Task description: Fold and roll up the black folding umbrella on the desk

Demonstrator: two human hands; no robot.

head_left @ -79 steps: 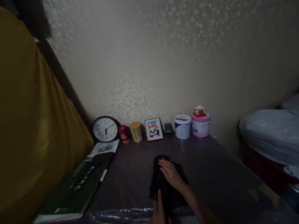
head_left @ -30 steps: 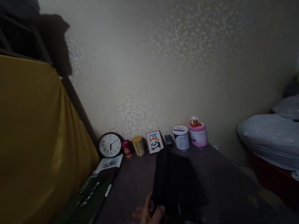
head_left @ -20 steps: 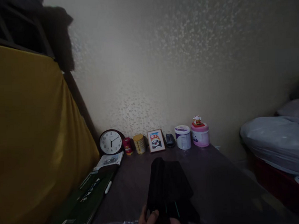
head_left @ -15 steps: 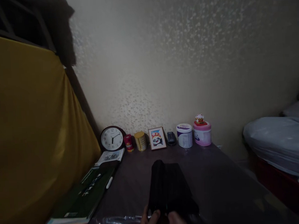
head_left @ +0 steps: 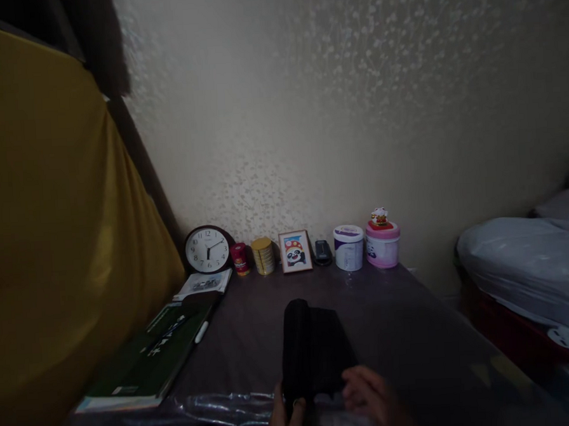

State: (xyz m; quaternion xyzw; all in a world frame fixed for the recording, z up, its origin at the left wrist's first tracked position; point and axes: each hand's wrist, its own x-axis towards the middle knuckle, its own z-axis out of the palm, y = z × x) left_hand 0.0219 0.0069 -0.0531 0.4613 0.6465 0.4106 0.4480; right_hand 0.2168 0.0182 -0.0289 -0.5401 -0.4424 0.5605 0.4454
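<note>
A folded black cloth (head_left: 311, 346) lies on the dark table (head_left: 405, 334) near its front edge. My left hand (head_left: 286, 419) is at the cloth's near left corner, thumb on top of the fabric, gripping it. My right hand (head_left: 373, 399) rests at the cloth's near right edge with fingers curled; it is blurred and whether it holds the fabric is unclear.
Along the wall stand a round clock (head_left: 207, 249), a red tin (head_left: 239, 258), a gold can (head_left: 262, 255), a framed panda picture (head_left: 295, 251), a white tub (head_left: 348, 247) and a pink tub (head_left: 382, 243). A green book (head_left: 149, 363) lies left. Yellow fabric (head_left: 48, 251) hangs left; a bed (head_left: 525, 264) is right.
The cloth was raised off the table a second ago and now lies lower and folded narrower. My right hand has come back into view at its near right edge.
</note>
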